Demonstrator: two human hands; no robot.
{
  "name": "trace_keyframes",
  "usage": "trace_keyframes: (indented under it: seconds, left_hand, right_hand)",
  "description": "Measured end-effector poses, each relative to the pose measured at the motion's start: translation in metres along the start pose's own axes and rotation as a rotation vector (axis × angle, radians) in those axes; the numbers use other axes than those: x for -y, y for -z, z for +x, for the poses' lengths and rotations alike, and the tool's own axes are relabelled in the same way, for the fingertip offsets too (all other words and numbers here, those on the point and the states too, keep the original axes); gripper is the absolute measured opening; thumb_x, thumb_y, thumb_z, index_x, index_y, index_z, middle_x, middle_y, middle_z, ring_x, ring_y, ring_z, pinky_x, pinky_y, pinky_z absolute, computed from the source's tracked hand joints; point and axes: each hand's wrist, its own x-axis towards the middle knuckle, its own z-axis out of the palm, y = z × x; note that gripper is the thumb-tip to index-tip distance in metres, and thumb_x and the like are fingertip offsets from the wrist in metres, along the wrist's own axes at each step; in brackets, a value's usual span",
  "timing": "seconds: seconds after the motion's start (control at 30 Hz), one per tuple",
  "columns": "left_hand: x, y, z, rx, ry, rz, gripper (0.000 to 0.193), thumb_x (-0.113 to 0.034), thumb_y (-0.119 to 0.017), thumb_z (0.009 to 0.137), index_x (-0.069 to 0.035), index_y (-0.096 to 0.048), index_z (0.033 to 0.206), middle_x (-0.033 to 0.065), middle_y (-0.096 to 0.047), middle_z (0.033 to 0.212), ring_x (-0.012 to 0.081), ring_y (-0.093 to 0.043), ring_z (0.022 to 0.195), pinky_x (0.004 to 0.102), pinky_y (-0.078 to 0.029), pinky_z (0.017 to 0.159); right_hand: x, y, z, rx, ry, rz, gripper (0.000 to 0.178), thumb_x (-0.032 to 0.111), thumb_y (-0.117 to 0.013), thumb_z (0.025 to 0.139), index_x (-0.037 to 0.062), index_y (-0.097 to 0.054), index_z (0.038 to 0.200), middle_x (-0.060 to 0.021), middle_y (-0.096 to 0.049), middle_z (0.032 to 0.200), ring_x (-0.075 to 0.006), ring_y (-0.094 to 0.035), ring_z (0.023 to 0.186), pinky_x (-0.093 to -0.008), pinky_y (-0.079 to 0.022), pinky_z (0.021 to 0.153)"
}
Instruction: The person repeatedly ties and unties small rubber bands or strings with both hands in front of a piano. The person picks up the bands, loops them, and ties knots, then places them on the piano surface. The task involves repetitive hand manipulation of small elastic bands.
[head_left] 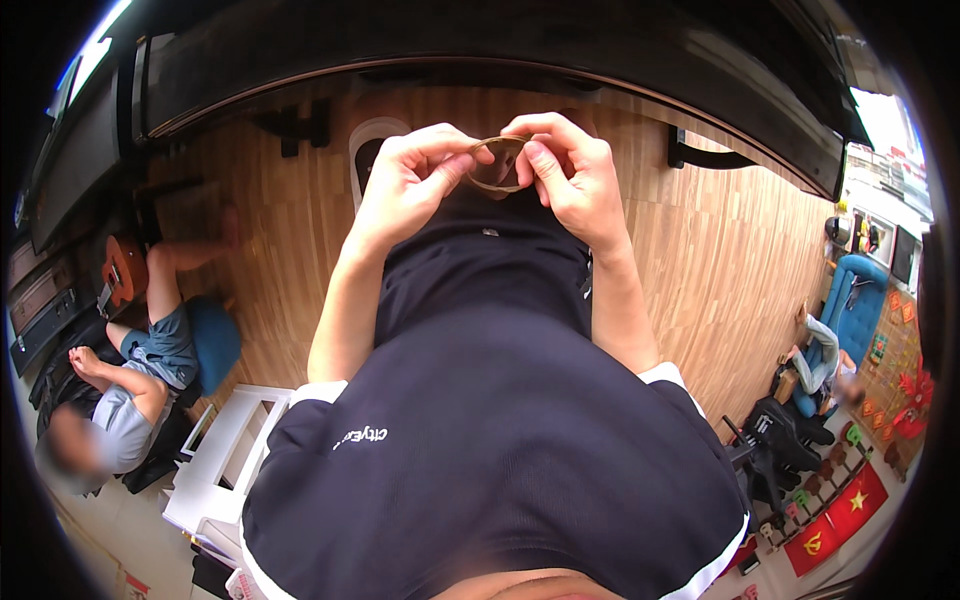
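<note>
Between my two hands, in front of my lap, is a thin, round, yellowish-brown band (497, 188) that looks like a narrow roll of tape. I cannot make out its exact kind. My left hand (415, 180) pinches its left side between thumb and fingers. On the opposite side, my right hand (570, 172) has thumb and fingers closed on the rim. Dark trousers and a shoe show through and around the band's opening. Both forearms are raised, with the hands close together above the wooden floor (680, 230).
A long black piece of furniture (480, 50) spans the far side. At left a person (130, 400) sits by a small brown guitar (124, 270) and a white frame stool (225, 455). Another person (825, 360) sits on a blue sofa (855, 300) at right, near a black chair (780, 440).
</note>
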Motion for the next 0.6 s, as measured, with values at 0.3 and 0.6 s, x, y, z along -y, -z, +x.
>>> trace_keyframes:
  seconds: [0.3,0.6]
  left_hand:
    - [-0.003,-0.003,-0.001,-0.03,0.019,0.016,0.021,0.002,-0.062,0.093,0.0,-0.068,0.113,0.0026,-0.065,0.088,0.0052,-0.053,0.067,0.0198,-0.043,0.059]
    - [-0.009,-0.013,0.006,-0.218,-0.373,0.596,0.033,0.006,-0.075,0.077,-0.006,-0.072,0.108,0.0044,-0.066,0.084,0.009,-0.059,0.061,0.022,-0.048,0.057]
  right_hand:
    - [-0.012,-0.007,0.001,0.016,-0.12,0.243,0.017,0.006,-0.052,0.099,-0.0013,-0.067,0.104,-0.0011,-0.063,0.067,-0.0051,-0.054,0.056,-0.0214,-0.043,0.053]
    - [-0.013,-0.005,0.003,0.045,-0.197,0.374,0.02,0.011,-0.049,0.102,0.0006,-0.066,0.103,0.0009,-0.057,0.061,-0.0023,-0.047,0.051,-0.018,-0.034,0.046]
